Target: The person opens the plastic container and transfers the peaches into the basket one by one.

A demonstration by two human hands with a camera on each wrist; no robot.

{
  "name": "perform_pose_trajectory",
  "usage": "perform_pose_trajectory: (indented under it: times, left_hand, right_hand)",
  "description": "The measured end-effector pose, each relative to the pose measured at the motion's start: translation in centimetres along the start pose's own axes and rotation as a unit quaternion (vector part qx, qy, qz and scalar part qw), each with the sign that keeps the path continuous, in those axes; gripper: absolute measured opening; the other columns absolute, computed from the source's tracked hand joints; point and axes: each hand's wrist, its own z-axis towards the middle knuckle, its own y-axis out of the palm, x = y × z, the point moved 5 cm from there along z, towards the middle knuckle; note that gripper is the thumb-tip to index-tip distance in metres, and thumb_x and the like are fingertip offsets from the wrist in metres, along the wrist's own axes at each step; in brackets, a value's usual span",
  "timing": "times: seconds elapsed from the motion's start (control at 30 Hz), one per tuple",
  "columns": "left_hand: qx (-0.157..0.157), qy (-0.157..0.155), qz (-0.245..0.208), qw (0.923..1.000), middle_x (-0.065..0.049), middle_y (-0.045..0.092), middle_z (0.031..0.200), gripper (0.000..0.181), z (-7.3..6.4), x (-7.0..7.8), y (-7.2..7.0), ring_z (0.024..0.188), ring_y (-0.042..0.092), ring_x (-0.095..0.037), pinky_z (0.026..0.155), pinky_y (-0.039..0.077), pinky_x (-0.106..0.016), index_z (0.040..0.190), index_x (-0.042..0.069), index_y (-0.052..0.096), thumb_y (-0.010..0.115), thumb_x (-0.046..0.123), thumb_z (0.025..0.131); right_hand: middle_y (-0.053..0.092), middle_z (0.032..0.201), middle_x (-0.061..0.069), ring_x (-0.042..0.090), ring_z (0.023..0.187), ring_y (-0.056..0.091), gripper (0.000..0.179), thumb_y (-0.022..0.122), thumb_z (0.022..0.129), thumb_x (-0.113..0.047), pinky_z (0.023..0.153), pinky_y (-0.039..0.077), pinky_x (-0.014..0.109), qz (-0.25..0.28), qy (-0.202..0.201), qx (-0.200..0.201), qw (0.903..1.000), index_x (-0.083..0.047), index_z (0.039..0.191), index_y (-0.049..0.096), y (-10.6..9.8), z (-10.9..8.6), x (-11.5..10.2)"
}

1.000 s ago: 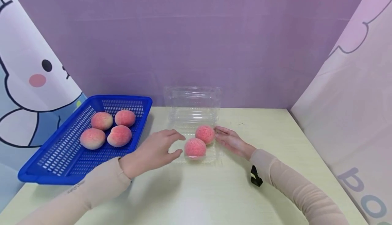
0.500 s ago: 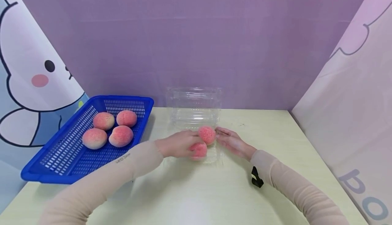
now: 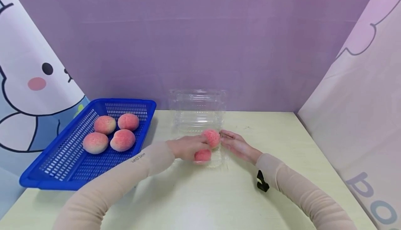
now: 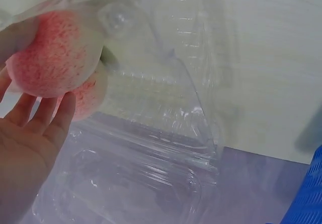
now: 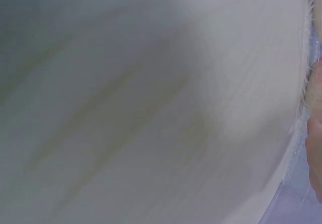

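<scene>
In the head view a clear plastic clamshell box (image 3: 199,117) stands with its lid up, and two pink peaches lie in its base. My left hand (image 3: 191,147) holds the nearer peach (image 3: 203,156), fingers round one side and thumb at the other, as the left wrist view shows. The farther peach (image 3: 212,137) sits just behind, partly covered by the held peach (image 4: 55,55) in that view. At the box's right side, my right hand (image 3: 238,145) stays with its fingers extended, close to the farther peach; whether it touches the box is hard to tell.
On the left, a blue plastic basket (image 3: 84,169) holds several peaches (image 3: 123,140). A purple cloth backdrop (image 3: 200,42) rises behind the pale table (image 3: 200,202). A small black object (image 3: 262,181) shows beneath my right sleeve. Printed panels flank both sides.
My left hand has moved right from beside the box and taken hold of the nearer peach, which has shifted slightly right. My right hand has stayed in place.
</scene>
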Motion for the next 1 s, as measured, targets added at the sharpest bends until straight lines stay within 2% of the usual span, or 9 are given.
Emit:
perform_pose_trajectory:
  times: [0.23,0.33,0.43,0.57,0.83,1.0]
  left_hand:
    - [-0.023,0.016,0.018,0.9994,-0.007,0.049,0.126,0.046,0.6,-0.5,0.2,0.121,0.045,-0.023,0.101,0.04,-0.038,0.122,0.01,0.055,0.068,0.021,0.08]
    - [-0.045,0.003,0.02,0.9988,-0.005,0.049,0.125,0.048,0.8,-0.6,0.2,0.119,0.046,-0.021,0.099,0.041,-0.037,0.123,0.013,0.054,0.069,0.021,0.078]
    - [-0.08,-0.022,0.023,0.9962,-0.002,0.047,0.126,0.053,1.0,-0.9,0.5,0.118,0.046,-0.019,0.098,0.042,-0.035,0.128,0.016,0.051,0.069,0.02,0.078]
    - [-0.113,-0.035,0.027,0.9926,-0.001,0.045,0.125,0.057,1.1,-1.0,0.9,0.116,0.047,-0.017,0.099,0.041,-0.034,0.132,0.018,0.047,0.068,0.018,0.079]
    - [-0.131,-0.038,0.024,0.9903,-0.001,0.044,0.131,0.071,1.2,-1.3,1.2,0.114,0.049,-0.017,0.1,0.04,-0.031,0.136,0.018,0.043,0.072,0.01,0.072]
    - [-0.145,-0.052,0.018,0.9879,-0.002,0.044,0.137,0.074,1.1,-1.6,1.4,0.118,0.048,-0.018,0.103,0.037,-0.032,0.137,0.02,0.041,0.073,0.008,0.071]
  right_hand:
    - [0.007,0.152,0.021,0.032,0.14,0.011,0.057,0.037,0.095,0.002,0.113,0.018,0.039,0.002,0.003,0.0,1.0,0.005,0.144,0.008,0.2,0.0,-0.2]
    - [0.008,0.152,0.02,0.031,0.14,0.011,0.058,0.038,0.095,0.001,0.113,0.018,0.039,0.004,0.005,0.001,1.0,0.004,0.144,0.008,0.2,0.1,-0.2]
    - [0.008,0.152,0.02,0.031,0.14,0.011,0.058,0.038,0.095,0.0,0.113,0.018,0.039,0.002,0.008,0.001,1.0,0.004,0.145,0.008,0.2,0.1,-0.2]
    - [0.009,0.152,0.019,0.031,0.14,0.013,0.059,0.04,0.095,-0.001,0.113,0.019,0.038,-0.002,0.011,0.007,0.9999,0.003,0.145,0.009,0.1,0.2,-0.1]
    - [0.007,0.152,0.02,0.03,0.14,0.011,0.059,0.039,0.095,0.0,0.113,0.018,0.038,0.001,0.002,0.001,1.0,0.005,0.144,0.007,0.1,0.3,0.0]
    - [0.006,0.152,0.02,0.031,0.14,0.009,0.06,0.04,0.095,-0.001,0.113,0.017,0.039,0.0,0.001,-0.001,1.0,0.005,0.144,0.006,0.0,0.2,0.1]
